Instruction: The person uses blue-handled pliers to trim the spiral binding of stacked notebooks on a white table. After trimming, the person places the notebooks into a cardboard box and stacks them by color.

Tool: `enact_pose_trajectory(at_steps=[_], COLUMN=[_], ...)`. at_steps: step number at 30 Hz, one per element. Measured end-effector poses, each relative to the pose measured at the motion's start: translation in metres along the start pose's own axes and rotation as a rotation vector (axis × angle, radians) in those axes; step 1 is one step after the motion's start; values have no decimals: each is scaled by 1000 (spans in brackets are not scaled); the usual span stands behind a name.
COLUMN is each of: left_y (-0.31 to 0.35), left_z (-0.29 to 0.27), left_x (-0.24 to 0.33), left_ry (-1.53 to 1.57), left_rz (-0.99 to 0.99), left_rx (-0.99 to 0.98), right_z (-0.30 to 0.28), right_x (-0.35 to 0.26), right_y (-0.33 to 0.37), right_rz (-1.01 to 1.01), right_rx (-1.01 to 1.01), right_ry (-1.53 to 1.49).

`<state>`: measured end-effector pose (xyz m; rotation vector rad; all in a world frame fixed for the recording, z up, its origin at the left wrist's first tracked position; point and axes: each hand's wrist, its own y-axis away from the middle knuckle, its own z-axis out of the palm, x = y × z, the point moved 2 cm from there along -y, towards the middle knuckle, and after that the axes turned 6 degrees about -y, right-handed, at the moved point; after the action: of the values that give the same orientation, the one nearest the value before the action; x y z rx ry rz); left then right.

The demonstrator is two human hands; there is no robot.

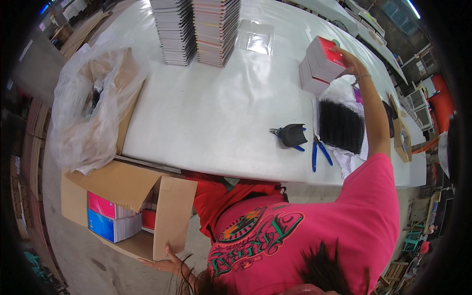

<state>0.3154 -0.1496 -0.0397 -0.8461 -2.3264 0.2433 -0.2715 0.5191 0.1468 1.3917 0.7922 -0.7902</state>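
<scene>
My right hand (350,63) is at the far right of the table, its fingers against a stack of small red-covered pads (326,53). The stack's white page edges face me, and another white block sits under or beside it. Low at the left, my left hand (169,263) grips the lower edge of an opened cardboard box (173,211), thumb on the flap. Inside that box lie a pink-covered bundle (102,205), a blue-covered bundle (101,225) and a red-covered one (148,219).
Two tall stacks of bound books (173,34) rise at the table's far side, beside a clear plastic sheet (255,37). Black binding coils (341,126) lie on white paper near blue-handled pliers (320,153) and a second pair with a black piece (294,135). A plastic-lined carton (78,113) stands left.
</scene>
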Motion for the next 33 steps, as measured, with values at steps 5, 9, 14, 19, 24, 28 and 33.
enact_pose_trajectory(at_steps=[5,9,14,19,24,28,33], left_y=[15,9,6,11,8,7,15], left_z=[6,-11,-8,-11,-12,-5,-1], left_x=[-21,12,7,11,18,14,9], left_ry=[3,-32,14,28,63,35,66], left_rz=[-12,-100,-98,-126,-174,-198,-217], left_rx=[87,19,-20,-15,12,-18,8], right_z=[17,103,401,610,748,764,750], right_x=[-11,-29,64,219,358,435,454], right_y=[22,56,213,265,185,115,116], right_rz=[-142,-741,-435,-895,-627,315,753], right_rx=[297,485,-1188,-1443,-1500,-1283,-1553], right_ry=[428,754,557,754,1971,2157,1514])
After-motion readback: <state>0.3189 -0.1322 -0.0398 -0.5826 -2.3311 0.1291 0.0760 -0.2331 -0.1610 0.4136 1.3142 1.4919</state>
